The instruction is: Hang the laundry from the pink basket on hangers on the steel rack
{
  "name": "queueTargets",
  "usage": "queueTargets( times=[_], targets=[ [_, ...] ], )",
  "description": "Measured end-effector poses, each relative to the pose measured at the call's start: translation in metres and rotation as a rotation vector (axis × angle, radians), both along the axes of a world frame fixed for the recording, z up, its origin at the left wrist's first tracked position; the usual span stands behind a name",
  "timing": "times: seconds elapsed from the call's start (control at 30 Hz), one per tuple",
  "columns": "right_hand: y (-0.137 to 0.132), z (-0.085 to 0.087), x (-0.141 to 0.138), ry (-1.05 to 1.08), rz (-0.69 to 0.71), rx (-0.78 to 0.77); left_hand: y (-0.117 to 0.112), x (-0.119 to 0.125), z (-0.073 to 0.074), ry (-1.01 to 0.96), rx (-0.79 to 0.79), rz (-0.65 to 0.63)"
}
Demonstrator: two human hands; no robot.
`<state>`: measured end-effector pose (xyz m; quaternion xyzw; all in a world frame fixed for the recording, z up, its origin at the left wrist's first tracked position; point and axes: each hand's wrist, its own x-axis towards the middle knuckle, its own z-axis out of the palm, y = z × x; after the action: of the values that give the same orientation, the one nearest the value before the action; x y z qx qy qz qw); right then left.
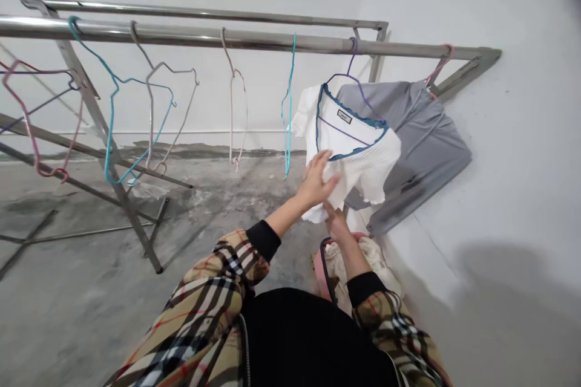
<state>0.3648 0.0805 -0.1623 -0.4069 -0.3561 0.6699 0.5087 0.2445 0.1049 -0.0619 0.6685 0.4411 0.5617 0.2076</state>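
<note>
A white short-sleeved top (363, 172) with a blue-trimmed V neckline hangs on a purple hanger (349, 75) from the metal rail. My left hand (315, 184) lies against the front of the top just below the neckline, its fingers stretched and apart. Lower down, my right hand (336, 225) is closed at the bottom hem of the top, with a bit of the fabric seemingly pinched in its fingers. Grey trousers (426, 145) hang behind and to the right of the top, on a pink hanger (447, 60).
Several bare hangers, among them a turquoise hanger (109, 133) and a thin blue hanger (288, 109), hang along the metal rail (181, 35). A pink basket (320, 272) holding pale cloth stands on the floor below my right arm. A white wall borders the right side.
</note>
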Motion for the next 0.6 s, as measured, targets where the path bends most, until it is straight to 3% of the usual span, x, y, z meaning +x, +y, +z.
queueTargets(
  times=[0.13,0.23,0.33,0.43,0.53,0.6],
  targets=[
    [-0.018,0.0,0.025,0.14,-0.045,-0.152,-0.017,-0.057,-0.078,-0.488,-0.535,0.294],
    [-0.03,0.004,0.038,0.171,0.063,-0.263,-0.027,-0.071,-0.115,-0.602,-0.732,0.271],
    [-0.036,0.008,0.042,0.162,0.157,-0.313,-0.032,-0.069,-0.128,-0.71,-0.81,0.079],
    [-0.041,0.006,0.044,0.138,0.136,-0.254,-0.035,-0.068,-0.132,-0.886,-0.823,-0.103],
    [-0.05,-0.002,0.046,0.078,0.081,-0.169,-0.038,-0.077,-0.134,-0.921,-0.795,-0.058],
    [-0.056,-0.011,0.05,0.003,-0.036,-0.124,-0.039,-0.087,-0.136,-0.93,-0.761,0.016]
  ],
)
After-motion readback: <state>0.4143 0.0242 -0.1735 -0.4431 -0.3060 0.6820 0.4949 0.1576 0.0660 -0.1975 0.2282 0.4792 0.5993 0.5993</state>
